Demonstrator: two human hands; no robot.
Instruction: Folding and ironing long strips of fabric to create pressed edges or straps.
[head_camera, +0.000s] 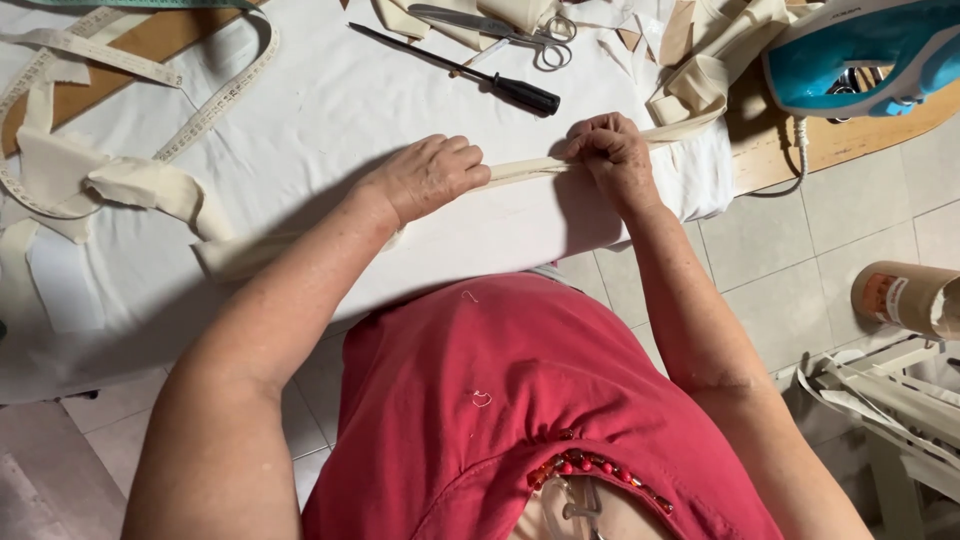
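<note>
A long cream fabric strip (525, 171) lies across the white-covered board (330, 110). My left hand (430, 175) pinches the strip at its left part, fingers closed on it. My right hand (610, 150) grips the same strip a short way to the right, fist closed. The strip is stretched between both hands. It runs on left to a crumpled cream end (150, 185) and right toward a pile of cream fabric (700, 70).
A black-handled screwdriver (470, 72) and scissors (520, 30) lie beyond my hands. A measuring tape (215, 105) curls at the left. A teal steam iron (860, 50) stands at the top right. A cardboard roll (905, 298) and white frame sit on the tiled floor at right.
</note>
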